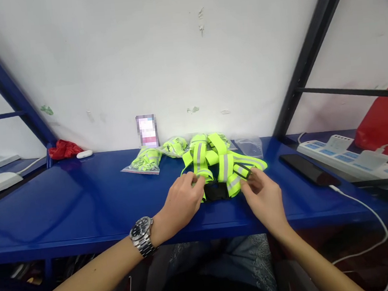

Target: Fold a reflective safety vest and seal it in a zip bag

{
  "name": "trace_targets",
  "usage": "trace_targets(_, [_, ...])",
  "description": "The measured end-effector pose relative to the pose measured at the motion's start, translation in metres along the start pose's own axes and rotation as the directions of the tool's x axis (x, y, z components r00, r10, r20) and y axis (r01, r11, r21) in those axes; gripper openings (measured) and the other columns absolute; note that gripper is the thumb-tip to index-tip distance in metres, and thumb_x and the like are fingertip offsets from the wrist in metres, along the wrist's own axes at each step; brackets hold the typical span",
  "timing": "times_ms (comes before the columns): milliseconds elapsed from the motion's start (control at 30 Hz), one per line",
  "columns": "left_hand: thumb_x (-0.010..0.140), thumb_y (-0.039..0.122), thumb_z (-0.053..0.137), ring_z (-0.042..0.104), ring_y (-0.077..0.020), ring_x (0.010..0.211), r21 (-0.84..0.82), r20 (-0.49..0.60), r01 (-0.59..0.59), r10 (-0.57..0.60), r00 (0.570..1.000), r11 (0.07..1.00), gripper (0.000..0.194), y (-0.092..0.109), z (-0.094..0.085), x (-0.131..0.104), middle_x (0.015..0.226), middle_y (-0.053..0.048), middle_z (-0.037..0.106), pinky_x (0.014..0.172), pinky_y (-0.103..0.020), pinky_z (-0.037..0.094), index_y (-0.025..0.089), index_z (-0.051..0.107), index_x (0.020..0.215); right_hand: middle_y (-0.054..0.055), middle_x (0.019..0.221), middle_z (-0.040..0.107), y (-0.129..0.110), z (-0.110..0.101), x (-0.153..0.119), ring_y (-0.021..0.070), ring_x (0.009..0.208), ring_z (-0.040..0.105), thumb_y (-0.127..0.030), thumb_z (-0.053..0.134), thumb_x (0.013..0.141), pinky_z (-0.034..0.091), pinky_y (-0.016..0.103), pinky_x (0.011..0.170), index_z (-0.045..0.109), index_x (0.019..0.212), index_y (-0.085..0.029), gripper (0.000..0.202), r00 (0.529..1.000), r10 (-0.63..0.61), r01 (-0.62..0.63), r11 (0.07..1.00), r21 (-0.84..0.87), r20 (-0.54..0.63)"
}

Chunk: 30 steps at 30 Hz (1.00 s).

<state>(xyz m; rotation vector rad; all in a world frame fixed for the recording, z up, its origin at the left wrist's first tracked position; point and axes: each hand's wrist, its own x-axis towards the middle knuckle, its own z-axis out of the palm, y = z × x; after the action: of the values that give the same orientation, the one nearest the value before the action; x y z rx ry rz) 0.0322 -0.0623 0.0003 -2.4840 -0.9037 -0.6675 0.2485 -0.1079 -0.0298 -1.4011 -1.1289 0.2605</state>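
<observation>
"Head camera: what is on the blue surface (82, 197)?"

"Bright yellow-green straps (226, 166). They lie a bit right of the middle, and their black buckle (216, 192) is near the front edge."

"What does the left hand (182, 197) do?"

"Its fingers are pressed together, pinching the straps on their left side. A watch (142, 229) is on that wrist."

"And the right hand (265, 198)?"

"Its fingers touch the straps' right side, by a black ring (241, 176). I can't tell if they pinch."

"What else?"

"One packed bag (144, 161) lies toward the back edge, left of the straps. A black phone (308, 169) is by the right edge. Red cloth (64, 150) sits near the back left corner."
</observation>
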Motion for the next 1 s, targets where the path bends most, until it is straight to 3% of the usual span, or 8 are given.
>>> trace_targets(133, [0.096, 0.013, 0.040, 0.056, -0.0229, 0.082, 0.077, 0.053, -0.141, 0.137, 0.989, 0.987, 0.021, 0.011, 0.003, 0.006, 0.092, -0.009, 0.058, 0.072, -0.036, 0.046, 0.013, 0.057, 0.109, 0.008, 0.087, 0.072, -0.006, -0.001, -0.006, 0.0213, 0.073, 0.069, -0.035, 0.056, 0.085, 0.057, 0.035, 0.072, 0.063, 0.107, -0.016, 0.029, 0.963, -0.266, 0.268, 0.940, -0.212, 0.036])
trace_targets(233, [0.095, 0.009, 0.037, 0.055, -0.0243, 0.086, 0.111, 0.094, -0.250, 0.241, 0.966, 0.962, 0.026, 0.014, 0.004, 0.005, 0.094, -0.011, 0.058, 0.076, -0.038, 0.046, 0.009, 0.056, 0.113, 0.010, 0.092, 0.072, -0.010, -0.003, -0.010, 0.0232, 0.077, 0.069, -0.032, 0.053, 0.088, 0.056, 0.036, 0.075, 0.064, 0.110, -0.017, 0.029, 0.929, -0.367, 0.366, 0.883, -0.293, 0.053])
trace_targets(433, [0.099, 0.015, 0.036, 0.054, -0.0251, 0.094, 0.015, 0.163, -0.356, 0.349, 0.923, 0.934, 0.029, 0.011, 0.000, 0.002, 0.100, -0.012, 0.059, 0.079, -0.038, 0.043, 0.009, 0.057, 0.118, 0.013, 0.098, 0.072, -0.011, -0.005, -0.016, 0.0288, 0.087, 0.069, -0.030, 0.050, 0.089, 0.055, 0.041, 0.083, 0.056, 0.133, -0.016, 0.047, 0.962, -0.267, 0.270, 0.916, -0.295, 0.054])
trace_targets(533, [0.101, 0.032, 0.040, 0.053, -0.0265, 0.099, -0.045, 0.157, -0.347, 0.350, 0.924, 0.937, 0.033, 0.011, -0.005, 0.002, 0.103, -0.012, 0.060, 0.083, -0.040, 0.042, 0.010, 0.059, 0.117, 0.013, 0.098, 0.073, -0.004, -0.006, -0.023, 0.0287, 0.087, 0.070, -0.027, 0.052, 0.090, 0.055, 0.041, 0.083, 0.053, 0.138, -0.016, 0.050, 0.956, -0.291, 0.287, 0.904, -0.317, 0.036])
trace_targets(600, [0.100, 0.041, 0.044, 0.053, -0.0273, 0.099, -0.057, 0.150, -0.332, 0.337, 0.930, 0.942, 0.037, 0.014, -0.008, 0.001, 0.103, -0.011, 0.061, 0.083, -0.040, 0.041, 0.011, 0.062, 0.112, 0.014, 0.104, 0.072, 0.002, -0.007, -0.028, 0.0285, 0.090, 0.069, -0.020, 0.052, 0.090, 0.054, 0.041, 0.085, 0.057, 0.134, -0.018, 0.045, 0.884, -0.460, 0.461, 0.828, -0.318, 0.082])
trace_targets(700, [0.099, 0.035, 0.048, 0.054, -0.0257, 0.094, -0.046, 0.139, -0.347, 0.350, 0.926, 0.937, 0.029, 0.018, -0.007, 0.001, 0.096, -0.009, 0.061, 0.080, -0.040, 0.041, 0.013, 0.066, 0.097, 0.015, 0.111, 0.071, 0.006, -0.008, -0.032, 0.0299, 0.099, 0.065, -0.009, 0.055, 0.087, 0.053, 0.044, 0.088, 0.061, 0.130, -0.019, 0.044, 0.670, -0.716, 0.735, 0.603, -0.310, 0.196])
trace_targets(800, [0.097, 0.027, 0.050, 0.053, -0.0247, 0.091, -0.040, 0.121, -0.384, 0.386, 0.914, 0.922, 0.025, 0.019, 0.002, 0.004, 0.092, -0.009, 0.061, 0.078, -0.039, 0.042, 0.014, 0.067, 0.085, 0.016, 0.117, 0.069, 0.001, -0.010, -0.028, 0.0304, 0.110, 0.061, -0.003, 0.054, 0.087, 0.052, 0.046, 0.090, 0.057, 0.133, -0.018, 0.049, 0.498, -0.799, 0.865, 0.428, -0.263, 0.337])
trace_targets(1000, [0.098, 0.027, 0.047, 0.056, -0.0239, 0.092, -0.115, 0.076, -0.322, 0.331, 0.940, 0.940, 0.025, 0.006, 0.019, 0.009, 0.093, -0.011, 0.061, 0.082, -0.039, 0.048, 0.012, 0.066, 0.091, 0.015, 0.127, 0.063, -0.019, -0.006, -0.004, 0.0286, 0.122, 0.054, -0.004, 0.044, 0.089, 0.049, 0.048, 0.100, 0.046, 0.143, -0.015, 0.055, 0.402, -0.657, 0.894, 0.431, -0.119, 0.638])
